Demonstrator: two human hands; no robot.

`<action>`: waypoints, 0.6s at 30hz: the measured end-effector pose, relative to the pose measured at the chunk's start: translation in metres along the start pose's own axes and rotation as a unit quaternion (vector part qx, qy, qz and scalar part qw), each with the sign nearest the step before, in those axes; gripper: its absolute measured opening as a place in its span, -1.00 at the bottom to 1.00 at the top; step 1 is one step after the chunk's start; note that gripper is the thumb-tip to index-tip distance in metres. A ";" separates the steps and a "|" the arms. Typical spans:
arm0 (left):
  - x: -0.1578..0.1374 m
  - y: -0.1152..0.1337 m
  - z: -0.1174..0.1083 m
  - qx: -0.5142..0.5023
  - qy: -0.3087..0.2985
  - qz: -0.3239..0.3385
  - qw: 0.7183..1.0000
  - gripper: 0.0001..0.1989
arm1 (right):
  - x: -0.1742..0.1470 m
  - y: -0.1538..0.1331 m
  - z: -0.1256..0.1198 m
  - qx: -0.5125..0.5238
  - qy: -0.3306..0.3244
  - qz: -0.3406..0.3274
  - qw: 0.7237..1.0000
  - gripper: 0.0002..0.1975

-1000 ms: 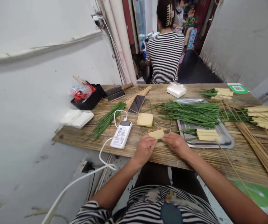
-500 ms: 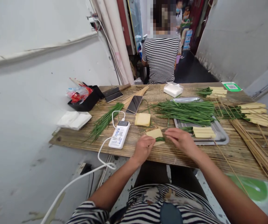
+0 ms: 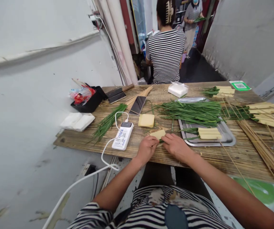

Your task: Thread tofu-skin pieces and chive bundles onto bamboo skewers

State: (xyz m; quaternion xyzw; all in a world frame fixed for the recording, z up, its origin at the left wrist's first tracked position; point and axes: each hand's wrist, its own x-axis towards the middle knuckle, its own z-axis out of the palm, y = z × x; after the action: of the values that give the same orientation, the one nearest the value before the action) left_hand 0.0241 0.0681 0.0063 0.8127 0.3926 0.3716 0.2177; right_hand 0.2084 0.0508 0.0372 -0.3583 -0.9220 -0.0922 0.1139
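Note:
A pale yellow tofu sheet (image 3: 157, 134) lies near the table's front edge, with a few green chives (image 3: 160, 141) along its near side. My left hand (image 3: 147, 148) is closed on the sheet's left near edge, thumb and fingers pinched together. My right hand (image 3: 177, 147) is closed at the right near edge, its fingertips on the sheet and chives and close to the left fingertips. Just beyond the hands sits a stack of tofu sheets (image 3: 146, 120). To the right, a metal tray (image 3: 231, 140) bears long chives (image 3: 191, 112) and rolled tofu sheets (image 3: 209, 133).
A white power bank (image 3: 123, 136) with a cable lies left of my hands, beside more chives (image 3: 109, 122) and a phone (image 3: 137, 105). Wooden skewers (image 3: 258, 149) and skewered rolls (image 3: 263, 109) occupy the right side. A person in stripes (image 3: 167, 55) sits beyond the table.
My right hand has moved left onto the sheet, next to my left hand. The sheet's near side is now folded over, covering most of the chives. The view shifted slightly.

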 end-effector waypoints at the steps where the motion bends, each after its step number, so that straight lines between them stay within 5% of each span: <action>1: 0.000 0.000 0.000 0.001 0.000 0.002 1.000 -0.78 | 0.000 0.000 0.002 0.001 0.002 0.001 1.000 -0.80; 9: 0.001 0.003 -0.006 0.050 -0.045 0.043 0.997 -0.76 | 0.000 0.005 0.011 0.054 0.045 0.043 0.997 -0.81; 18: -0.011 0.006 -0.003 0.106 -0.033 0.086 0.990 -0.77 | 0.008 0.009 0.008 0.059 0.001 0.036 0.998 -0.86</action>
State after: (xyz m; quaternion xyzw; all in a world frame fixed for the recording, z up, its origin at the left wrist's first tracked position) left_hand 0.0200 0.0563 0.0075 0.8738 0.3508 0.3182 0.1104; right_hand 0.2077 0.0649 0.0332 -0.3837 -0.9123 -0.0336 0.1387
